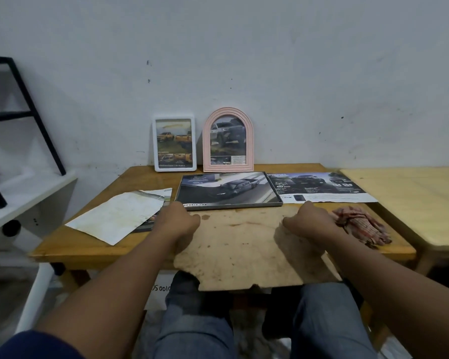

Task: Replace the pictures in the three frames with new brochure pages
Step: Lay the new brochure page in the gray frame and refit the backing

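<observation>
Plain home room: scuffed wall [244, 60].

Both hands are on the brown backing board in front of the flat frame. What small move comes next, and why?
Probably lift the board and lay it onto the flat frame: both hands grip its far edge, and a car page already lies in the frame.

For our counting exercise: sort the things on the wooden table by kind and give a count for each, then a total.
Picture frames: 3 (white frame, pink arched frame, grey flat frame)
Loose printed sheets: 2 (brochure page, stained sheet)
Backing boards: 1 (brown board)
Cloths: 1 (checked cloth)
Total: 7
</observation>
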Demonstrator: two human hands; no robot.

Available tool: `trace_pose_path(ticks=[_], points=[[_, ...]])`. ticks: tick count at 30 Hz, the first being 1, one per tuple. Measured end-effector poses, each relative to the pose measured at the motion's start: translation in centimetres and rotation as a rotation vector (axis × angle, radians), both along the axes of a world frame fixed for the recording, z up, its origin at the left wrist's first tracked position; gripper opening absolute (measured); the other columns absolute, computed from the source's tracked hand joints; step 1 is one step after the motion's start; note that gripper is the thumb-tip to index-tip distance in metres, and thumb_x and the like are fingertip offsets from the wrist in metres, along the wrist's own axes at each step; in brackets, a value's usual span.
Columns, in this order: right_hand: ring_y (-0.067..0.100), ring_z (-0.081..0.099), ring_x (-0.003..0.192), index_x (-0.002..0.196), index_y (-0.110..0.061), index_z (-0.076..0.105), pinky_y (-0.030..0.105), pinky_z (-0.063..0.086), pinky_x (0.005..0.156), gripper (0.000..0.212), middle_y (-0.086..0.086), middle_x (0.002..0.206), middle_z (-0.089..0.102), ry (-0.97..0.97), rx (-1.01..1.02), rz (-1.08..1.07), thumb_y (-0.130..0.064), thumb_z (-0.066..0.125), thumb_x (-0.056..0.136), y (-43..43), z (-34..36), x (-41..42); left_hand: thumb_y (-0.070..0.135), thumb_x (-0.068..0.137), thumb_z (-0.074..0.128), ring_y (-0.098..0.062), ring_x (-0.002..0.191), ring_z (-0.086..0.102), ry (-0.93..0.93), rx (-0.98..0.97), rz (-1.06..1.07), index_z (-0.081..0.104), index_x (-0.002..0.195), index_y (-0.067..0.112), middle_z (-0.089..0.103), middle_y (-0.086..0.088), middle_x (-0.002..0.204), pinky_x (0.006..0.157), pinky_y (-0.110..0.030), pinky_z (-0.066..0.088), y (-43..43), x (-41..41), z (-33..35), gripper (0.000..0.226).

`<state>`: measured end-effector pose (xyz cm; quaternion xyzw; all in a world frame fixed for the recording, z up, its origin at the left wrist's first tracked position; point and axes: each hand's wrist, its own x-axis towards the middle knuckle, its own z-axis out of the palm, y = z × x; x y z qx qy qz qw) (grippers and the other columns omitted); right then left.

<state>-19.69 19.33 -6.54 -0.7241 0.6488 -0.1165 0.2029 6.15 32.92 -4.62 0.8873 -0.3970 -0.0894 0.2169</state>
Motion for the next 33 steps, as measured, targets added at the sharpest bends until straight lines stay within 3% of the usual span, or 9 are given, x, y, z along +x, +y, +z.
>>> trace_pose_path(ticks=[2,5,9,12,14,20,25,33], points=[[0.038,0.055,0.115,0.142,-0.007,0.033,0.037,0.045,0.075,0.080,0.021,0.132,0.053,-0.059,-0.037,-0.044,-0.052,0.063,0.083,0.2,0.2,-0.2,0.034,0.091,0.066,-0.022,0.077,0.065,0.047,-0.072,0.020,0.068,0.090,0.010,0.065,-0.006,0.081,0.074,-0.034,0.060,0.2,0.5,-0.2,0.025],[0.044,0.051,0.121,0.137,-0.010,0.037,0.045,0.046,0.089,0.068,0.024,0.138,0.043,-0.127,-0.129,-0.088,-0.049,0.061,0.087,0.1,1.1,0.1,0.026,0.094,0.065,-0.018,0.077,0.065,0.114,-0.206,0.013,0.072,0.083,0.012,0.069,-0.005,0.079,0.078,-0.036,0.057,0.5,0.8,0.0,0.019],[0.045,0.054,0.114,0.132,-0.007,0.044,0.043,0.046,0.091,0.058,0.024,0.138,0.038,-0.192,-0.213,-0.052,-0.044,0.060,0.089,-0.7,3.5,1.5,0.024,0.097,0.062,-0.021,0.098,0.064,0.149,-0.369,0.003,0.073,0.111,0.013,0.068,0.001,0.098,0.083,-0.032,0.050,-0.3,1.3,1.3,0.020],[0.042,0.056,0.109,0.129,-0.009,0.047,0.042,0.048,0.086,0.053,0.020,0.140,0.033,-0.190,-0.249,0.009,-0.042,0.061,0.091,-1.9,5.2,3.2,0.027,0.100,0.060,-0.028,0.118,0.062,0.175,-0.420,-0.002,0.063,0.136,0.015,0.063,-0.005,0.137,0.094,-0.041,0.057,-1.9,2.2,2.1,0.039],[0.040,0.058,0.107,0.131,-0.009,0.048,0.040,0.050,0.085,0.052,0.017,0.142,0.030,-0.181,-0.252,0.056,-0.041,0.063,0.093,-3.0,5.9,4.7,0.027,0.099,0.060,-0.029,0.127,0.057,0.182,-0.436,-0.023,0.054,0.146,0.018,0.053,-0.004,0.150,0.099,-0.041,0.055,-3.3,3.2,2.3,0.048],[0.036,0.055,0.109,0.124,-0.012,0.049,0.040,0.052,0.086,0.046,0.015,0.141,0.030,-0.151,-0.237,0.095,-0.041,0.065,0.092,-7.9,5.8,8.8,0.028,0.094,0.065,-0.028,0.137,0.047,0.186,-0.371,-0.078,0.049,0.149,0.021,0.048,-0.004,0.151,0.110,-0.046,0.046,-8.8,6.9,1.9,0.057],[0.035,0.053,0.110,0.116,-0.014,0.050,0.048,0.052,0.095,0.037,0.014,0.137,0.031,-0.142,-0.212,0.091,-0.037,0.065,0.091,-11.9,4.0,11.3,0.029,0.091,0.067,-0.024,0.134,0.047,0.202,-0.352,-0.102,0.050,0.146,0.022,0.049,-0.004,0.147,0.110,-0.044,0.045,-13.1,9.4,0.5,0.059],[0.033,0.051,0.110,0.118,-0.013,0.054,0.047,0.051,0.094,0.036,0.014,0.129,0.036,-0.150,-0.281,0.112,-0.038,0.058,0.092,-13.4,-0.2,12.8,0.033,0.095,0.066,-0.023,0.144,0.034,0.128,-0.304,-0.122,0.046,0.149,0.024,0.032,-0.001,0.159,0.114,-0.040,0.034,-15.5,9.9,-3.7,0.059]])
